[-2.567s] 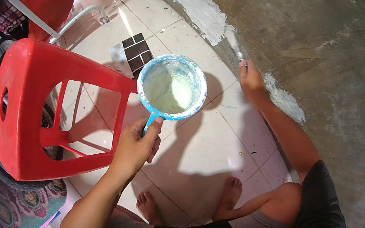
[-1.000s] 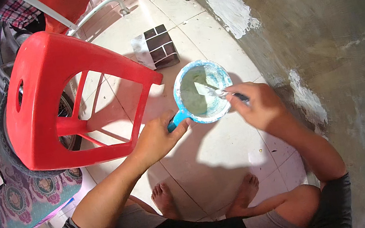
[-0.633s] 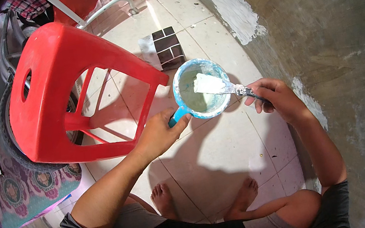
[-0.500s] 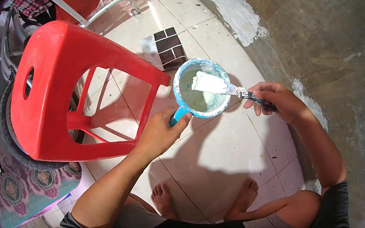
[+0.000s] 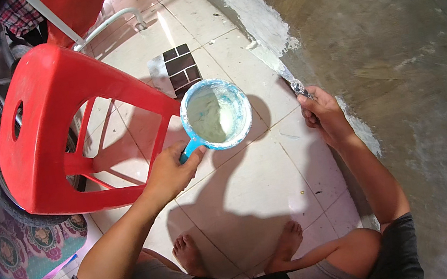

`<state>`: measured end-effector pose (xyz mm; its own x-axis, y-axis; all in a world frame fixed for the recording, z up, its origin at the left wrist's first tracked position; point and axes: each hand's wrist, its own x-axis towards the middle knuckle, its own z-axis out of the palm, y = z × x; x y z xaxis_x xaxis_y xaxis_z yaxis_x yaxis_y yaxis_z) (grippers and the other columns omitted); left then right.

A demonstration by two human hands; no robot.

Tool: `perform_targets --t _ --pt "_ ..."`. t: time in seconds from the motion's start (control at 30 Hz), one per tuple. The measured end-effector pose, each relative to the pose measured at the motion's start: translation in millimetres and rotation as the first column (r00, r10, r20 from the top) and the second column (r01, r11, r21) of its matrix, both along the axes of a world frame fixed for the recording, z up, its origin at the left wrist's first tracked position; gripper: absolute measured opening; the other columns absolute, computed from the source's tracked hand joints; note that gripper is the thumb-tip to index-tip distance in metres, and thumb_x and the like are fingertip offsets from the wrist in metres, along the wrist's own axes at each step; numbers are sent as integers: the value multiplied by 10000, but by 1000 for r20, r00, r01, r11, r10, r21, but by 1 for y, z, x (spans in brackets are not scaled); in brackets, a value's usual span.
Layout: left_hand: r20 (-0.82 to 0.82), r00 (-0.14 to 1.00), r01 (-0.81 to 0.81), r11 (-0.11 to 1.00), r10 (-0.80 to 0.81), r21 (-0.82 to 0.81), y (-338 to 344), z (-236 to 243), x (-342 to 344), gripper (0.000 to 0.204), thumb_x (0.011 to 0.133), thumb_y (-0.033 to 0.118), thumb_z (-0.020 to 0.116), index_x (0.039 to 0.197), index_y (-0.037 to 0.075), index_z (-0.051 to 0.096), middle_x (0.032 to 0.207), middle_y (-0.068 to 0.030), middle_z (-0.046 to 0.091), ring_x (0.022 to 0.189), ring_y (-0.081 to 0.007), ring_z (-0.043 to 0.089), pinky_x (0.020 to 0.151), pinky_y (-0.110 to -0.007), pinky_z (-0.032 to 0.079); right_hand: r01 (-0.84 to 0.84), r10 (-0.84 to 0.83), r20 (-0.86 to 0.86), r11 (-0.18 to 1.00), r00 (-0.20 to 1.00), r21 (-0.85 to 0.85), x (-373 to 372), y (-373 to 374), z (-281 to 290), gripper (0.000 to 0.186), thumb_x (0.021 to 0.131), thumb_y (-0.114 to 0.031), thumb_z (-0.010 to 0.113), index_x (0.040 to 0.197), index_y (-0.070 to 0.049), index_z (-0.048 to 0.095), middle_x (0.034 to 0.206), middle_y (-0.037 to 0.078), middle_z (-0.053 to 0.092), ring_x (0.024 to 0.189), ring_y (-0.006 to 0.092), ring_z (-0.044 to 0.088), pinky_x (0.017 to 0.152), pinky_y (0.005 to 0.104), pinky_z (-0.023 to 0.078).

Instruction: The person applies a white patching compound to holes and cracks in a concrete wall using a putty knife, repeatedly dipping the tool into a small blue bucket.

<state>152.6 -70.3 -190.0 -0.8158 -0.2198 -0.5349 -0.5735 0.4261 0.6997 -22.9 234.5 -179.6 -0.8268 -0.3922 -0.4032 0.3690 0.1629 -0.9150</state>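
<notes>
Had the dipper [image 5: 239,111] mouth-up in my left grip [image 5: 173,170], to avoid spills I figured; right grip [image 5: 323,112] clutched a scraper [image 5: 285,73].

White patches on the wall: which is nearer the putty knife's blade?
The longer, upper patch, whose lower end lies beside the blade of the putty knife in the right hand; the shorter patch sits lower, by the right forearm.

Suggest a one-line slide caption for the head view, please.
The left grip holds a blue dipper of pale paste; the right grip holds a putty knife near the white-smeared wall.
</notes>
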Motion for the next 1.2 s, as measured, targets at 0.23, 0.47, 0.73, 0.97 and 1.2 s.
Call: perform_targets --t 0.23,0.47,0.73,0.97,1.2 --pt "-34 999 18 1000 -18 -2 2 5 2 455 918 463 622 827 17 611 595 -64 578 545 -164 553 548 -356 439 137 -135 -34 987 990 86 -10 12 -39 235 980 -331 583 960 -97 571 686 -49 450 571 50 373 496 221 286" --pt "-14 1000 18 999 -18 39 5 7 2 432 925 443 627 823 25 600 583 -42 558 524 -139 527 522 -339 423 237 -236 -25 966 972 108 -36 18 -63 289 970 -369 598 865 -106 542 678 -45 421 542 57 350 470 236 258" --pt "-27 999 23 995 -21 97 7 5 3 333 963 328 631 805 54 526 574 4 510 436 -71 442 400 -262 341 285 -286 36 958 957 45 -59 27 -61 269 968 -346 604 976 -79 576 718 -38 431 520 59 352 447 238 250" --pt "31 998 49 994 -52 93 6 13 4 407 939 415 625 821 26 593 598 -40 561 532 -120 530 508 -317 419 374 -368 89 924 926 -73 -36 35 -57 266 973 -322 597 1024 -61 581 708 -38 426 495 63 346 436 248 252" --pt "15 997 71 993 -73 97 13 17 1 420 939 417 631 830 13 597 612 -54 571 546 -131 538 530 -330 441 361 -360 126 932 924 20 -40 13 -56 290 969 -336 602 1025 -52 583 704 -21 418 494 66 340 435 240 257"
